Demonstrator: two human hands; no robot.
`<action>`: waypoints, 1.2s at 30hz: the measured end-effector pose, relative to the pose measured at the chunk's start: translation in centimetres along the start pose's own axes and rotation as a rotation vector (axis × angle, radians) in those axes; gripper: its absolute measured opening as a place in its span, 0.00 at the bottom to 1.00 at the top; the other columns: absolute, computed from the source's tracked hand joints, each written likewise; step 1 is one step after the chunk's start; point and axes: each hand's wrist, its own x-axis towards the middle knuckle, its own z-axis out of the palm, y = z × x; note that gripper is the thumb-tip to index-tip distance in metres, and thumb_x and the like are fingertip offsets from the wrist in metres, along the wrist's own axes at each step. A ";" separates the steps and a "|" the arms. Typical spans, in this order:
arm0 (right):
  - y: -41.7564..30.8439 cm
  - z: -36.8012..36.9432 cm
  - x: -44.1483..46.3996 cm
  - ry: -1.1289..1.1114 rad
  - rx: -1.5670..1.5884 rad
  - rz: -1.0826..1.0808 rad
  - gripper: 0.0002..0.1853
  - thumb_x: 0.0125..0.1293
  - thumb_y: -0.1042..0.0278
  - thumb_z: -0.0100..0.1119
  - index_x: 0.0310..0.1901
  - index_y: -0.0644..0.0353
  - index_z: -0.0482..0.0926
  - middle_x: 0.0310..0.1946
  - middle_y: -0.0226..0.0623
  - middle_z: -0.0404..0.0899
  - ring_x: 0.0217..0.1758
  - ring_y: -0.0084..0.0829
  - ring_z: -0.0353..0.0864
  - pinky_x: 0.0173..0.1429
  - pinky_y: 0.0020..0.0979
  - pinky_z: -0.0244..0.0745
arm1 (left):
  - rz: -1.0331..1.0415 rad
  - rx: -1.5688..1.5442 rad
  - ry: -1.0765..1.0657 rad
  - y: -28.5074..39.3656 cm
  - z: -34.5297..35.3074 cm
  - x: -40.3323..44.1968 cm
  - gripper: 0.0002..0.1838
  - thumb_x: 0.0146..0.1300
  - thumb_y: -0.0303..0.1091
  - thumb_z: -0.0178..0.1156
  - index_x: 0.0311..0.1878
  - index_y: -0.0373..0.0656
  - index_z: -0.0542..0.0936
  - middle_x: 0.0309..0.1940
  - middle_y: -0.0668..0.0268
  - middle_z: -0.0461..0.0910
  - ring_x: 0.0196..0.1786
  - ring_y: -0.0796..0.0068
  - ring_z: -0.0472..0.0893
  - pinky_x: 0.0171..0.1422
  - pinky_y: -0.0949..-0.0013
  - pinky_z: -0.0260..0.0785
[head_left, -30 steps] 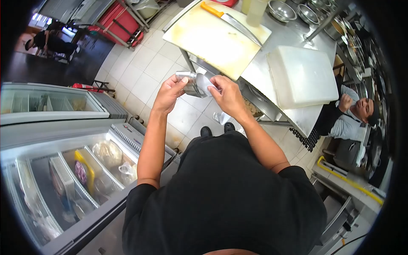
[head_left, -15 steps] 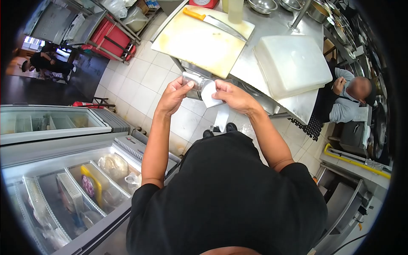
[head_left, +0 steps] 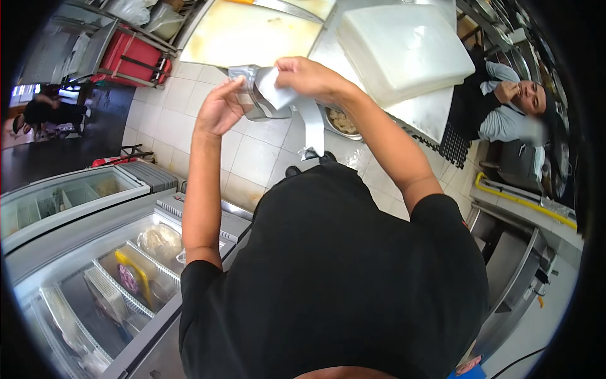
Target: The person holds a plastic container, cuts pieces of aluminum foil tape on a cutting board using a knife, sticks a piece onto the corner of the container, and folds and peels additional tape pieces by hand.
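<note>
In front of the work table, my left hand (head_left: 221, 106) is closed on the near edge of a shiny, silvery, partly see-through object (head_left: 266, 108), whose kind I cannot make out. My right hand (head_left: 309, 77) pinches a white sheet (head_left: 275, 93) against its right side. From there a white strip (head_left: 313, 131) hangs toward the floor. Just beyond lies a pale cutting board (head_left: 252, 35), with a knife (head_left: 289, 8) along its far part. Right of the board sits a large translucent plastic box (head_left: 404, 54).
At lower left, a chest freezer (head_left: 148, 354) holds bagged food between dividers. A bowl of pale pieces (head_left: 341, 121) stands below the table edge. Another person (head_left: 505, 107) is on the right beside a cooking station. Red folded furniture (head_left: 129, 54) stands at upper left.
My hands have moved up and left in view with the silvery object and white sheet. The view has shifted, so the table sits higher and the bowl shows.
</note>
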 end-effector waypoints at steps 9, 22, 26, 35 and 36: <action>2.3 -0.3 0.7 -0.094 0.314 -0.049 0.07 0.61 0.72 0.59 0.38 0.67 0.79 0.34 0.39 0.84 0.34 0.29 0.84 0.36 0.26 0.75 | -0.018 0.039 0.017 -1.0 1.3 1.1 0.17 0.72 0.36 0.49 0.61 0.40 0.70 0.51 0.57 0.77 0.50 0.60 0.77 0.60 0.50 0.68; 0.5 -1.7 -2.9 -0.004 -0.270 -0.171 0.13 0.59 0.65 0.67 0.36 0.58 0.70 0.31 0.28 0.71 0.37 0.21 0.69 0.40 0.26 0.68 | 0.045 0.180 -0.146 -2.4 -2.2 0.5 0.08 0.68 0.32 0.57 0.47 0.40 0.77 0.41 0.65 0.82 0.46 0.75 0.79 0.52 0.68 0.68; -1.7 -2.3 -3.4 -0.117 -0.030 -0.099 0.13 0.65 0.63 0.64 0.36 0.57 0.69 0.31 0.27 0.74 0.35 0.17 0.70 0.36 0.23 0.67 | 0.148 0.265 -0.231 -2.2 -1.9 -0.2 0.12 0.69 0.35 0.57 0.47 0.36 0.77 0.42 0.58 0.83 0.47 0.66 0.81 0.58 0.60 0.69; -4.1 -2.5 -1.7 -0.239 -0.301 0.108 0.12 0.65 0.62 0.65 0.42 0.61 0.75 0.27 0.27 0.78 0.28 0.18 0.74 0.29 0.20 0.69 | 0.049 0.591 -0.231 -0.9 -1.4 -2.8 0.17 0.64 0.37 0.64 0.51 0.36 0.79 0.43 0.68 0.82 0.46 0.80 0.78 0.56 0.73 0.68; -4.3 -2.5 -1.4 -0.279 -0.366 0.131 0.11 0.65 0.62 0.65 0.41 0.61 0.78 0.26 0.26 0.77 0.28 0.18 0.74 0.29 0.21 0.69 | 0.041 0.657 -0.223 -0.5 -0.2 -3.2 0.17 0.64 0.37 0.64 0.51 0.36 0.79 0.43 0.69 0.82 0.46 0.81 0.77 0.56 0.73 0.67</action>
